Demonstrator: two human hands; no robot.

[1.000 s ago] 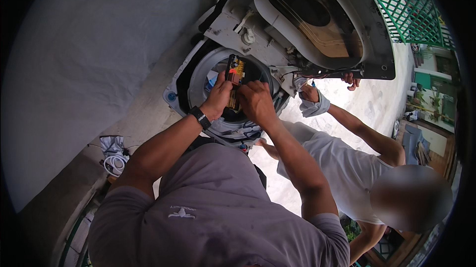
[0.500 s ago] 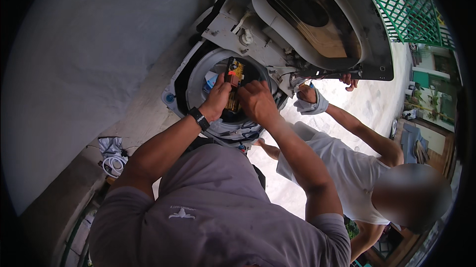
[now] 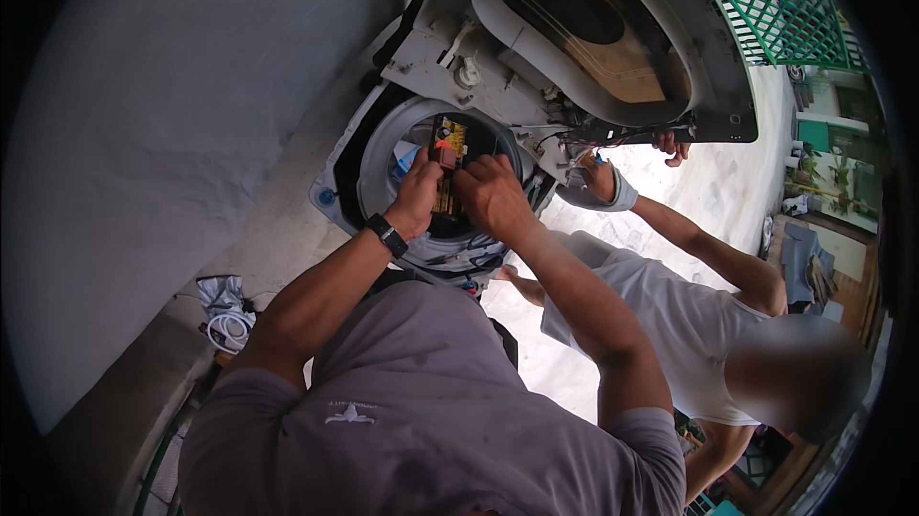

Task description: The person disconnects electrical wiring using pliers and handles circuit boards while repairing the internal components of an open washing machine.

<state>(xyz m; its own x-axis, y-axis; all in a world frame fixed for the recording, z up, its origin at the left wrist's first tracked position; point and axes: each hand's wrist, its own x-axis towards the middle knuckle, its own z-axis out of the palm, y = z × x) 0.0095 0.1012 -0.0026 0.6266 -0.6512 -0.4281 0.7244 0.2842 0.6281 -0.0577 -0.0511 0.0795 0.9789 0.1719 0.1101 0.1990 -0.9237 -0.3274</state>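
A circuit board (image 3: 447, 136) with yellow parts and a reddish-brown block sits in a dark frame, held up over the open tub of a top-loading washing machine (image 3: 379, 116). My left hand (image 3: 415, 196) grips its left edge, thumb toward the front. Against the board's right edge, my right hand (image 3: 494, 194) is closed with fingers curled; its fingertips and anything between them are hidden. Below the board lies the tub opening, with a blue-and-white item (image 3: 405, 164) inside. The machine's top panel (image 3: 613, 37), with an oval window, is tilted up behind.
To the right, a co-worker in a white sleeveless top (image 3: 661, 325) has one hand (image 3: 599, 177) by the panel's wiring and another (image 3: 672, 147) at its lower edge. Coiled white hose (image 3: 230, 328) lies at left. A green lattice (image 3: 775, 4) stands at far right.
My hands stay on the circuit board, with only slight shifts of the fingers. The whole view has moved a little. The co-worker's near hand has turned slightly at the wiring.
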